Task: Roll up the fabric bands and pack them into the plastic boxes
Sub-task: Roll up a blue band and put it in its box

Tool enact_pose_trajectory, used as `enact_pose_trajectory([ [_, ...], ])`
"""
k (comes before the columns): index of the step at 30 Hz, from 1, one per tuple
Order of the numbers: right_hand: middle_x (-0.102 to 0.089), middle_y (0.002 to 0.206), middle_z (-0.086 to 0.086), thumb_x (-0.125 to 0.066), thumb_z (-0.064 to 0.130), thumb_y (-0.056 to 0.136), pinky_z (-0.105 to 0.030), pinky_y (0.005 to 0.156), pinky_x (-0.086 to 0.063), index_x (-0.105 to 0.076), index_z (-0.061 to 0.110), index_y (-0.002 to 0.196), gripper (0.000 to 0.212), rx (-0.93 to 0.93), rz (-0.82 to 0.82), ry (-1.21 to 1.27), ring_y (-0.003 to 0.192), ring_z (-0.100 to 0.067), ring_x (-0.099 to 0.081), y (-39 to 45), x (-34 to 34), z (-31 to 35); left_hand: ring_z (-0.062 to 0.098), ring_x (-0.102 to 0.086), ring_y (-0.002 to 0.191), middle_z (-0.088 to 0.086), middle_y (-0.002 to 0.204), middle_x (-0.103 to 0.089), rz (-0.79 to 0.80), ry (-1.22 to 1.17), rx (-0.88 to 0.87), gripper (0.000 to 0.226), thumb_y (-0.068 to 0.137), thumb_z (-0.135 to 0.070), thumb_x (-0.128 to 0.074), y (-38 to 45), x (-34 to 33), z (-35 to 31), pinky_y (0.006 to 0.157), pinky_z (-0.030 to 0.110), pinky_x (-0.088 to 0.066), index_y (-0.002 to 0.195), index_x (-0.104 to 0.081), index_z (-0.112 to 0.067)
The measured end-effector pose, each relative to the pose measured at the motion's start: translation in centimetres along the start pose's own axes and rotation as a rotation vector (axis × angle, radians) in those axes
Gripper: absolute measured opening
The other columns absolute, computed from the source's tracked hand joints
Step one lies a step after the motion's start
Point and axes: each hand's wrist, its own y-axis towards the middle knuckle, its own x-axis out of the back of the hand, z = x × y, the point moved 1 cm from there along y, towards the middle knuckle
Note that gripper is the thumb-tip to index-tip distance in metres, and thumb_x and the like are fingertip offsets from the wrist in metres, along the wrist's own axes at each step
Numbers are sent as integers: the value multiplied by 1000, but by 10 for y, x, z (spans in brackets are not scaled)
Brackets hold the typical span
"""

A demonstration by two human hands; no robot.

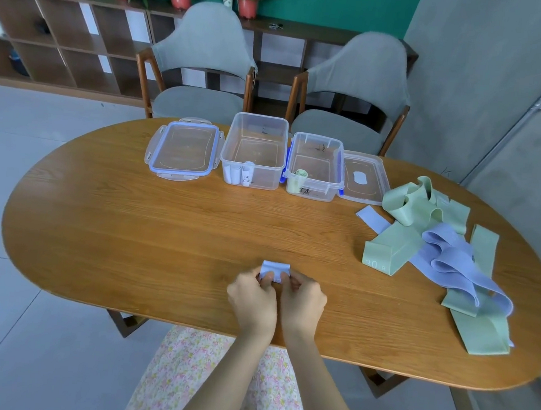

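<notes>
Both hands' fingers (268, 277) pinch lavender band roll (275, 270), axis left-right.

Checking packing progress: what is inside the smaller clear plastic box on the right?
One rolled green fabric band lies at the front left of the smaller clear plastic box. A handwritten label partly covers the front wall, hiding what lies low behind it.

The rolled blue band (275, 270) is half covered by both hands' fingertips (270, 277). At twelve o'clock, handwriting on both boxes' labels (307, 191) is too small to read.
</notes>
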Motion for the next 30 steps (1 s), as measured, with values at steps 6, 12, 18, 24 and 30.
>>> enact_pose_trajectory([
  [6,-67,80,-3,-57,17,91,-27,68,-43,-71,13,88,15,-4,-4,71,72,-17,-54,12,-2,1,26,-63,93,7,93,-71,44,-20,16,24,84,-27,-68,25,-10,0,78,30,-47,101,-72,-12],
  [12,-62,96,-4,-59,14,91,-21,71,-37,-71,14,98,15,91,-57,59,84,-18,-59,23,-12,1,29,-61,84,8,84,-65,82,142,-103,22,91,-31,-59,26,-14,3,65,27,-37,90,-70,-12],
  [18,-63,104,-5,-56,12,92,-28,76,-41,-69,13,102,17,295,59,-39,95,-23,-56,32,-20,-6,26,-59,80,6,84,-61,136,42,-365,11,87,-8,-60,50,-19,2,69,34,-46,83,-71,-8],
  [24,-59,104,-3,-55,16,94,-21,79,-41,-67,15,112,22,326,135,-16,86,-14,-54,51,-16,-7,20,-52,94,3,105,-59,267,105,-550,20,91,-7,-56,63,-27,18,78,18,-33,108,-67,-8],
  [30,-61,99,-6,-47,24,99,-22,71,-34,-65,11,108,24,240,181,-9,90,-21,-56,68,-19,-1,19,-54,85,2,91,-58,520,107,-519,16,90,-16,-59,86,-19,5,71,21,-34,104,-65,-11],
])
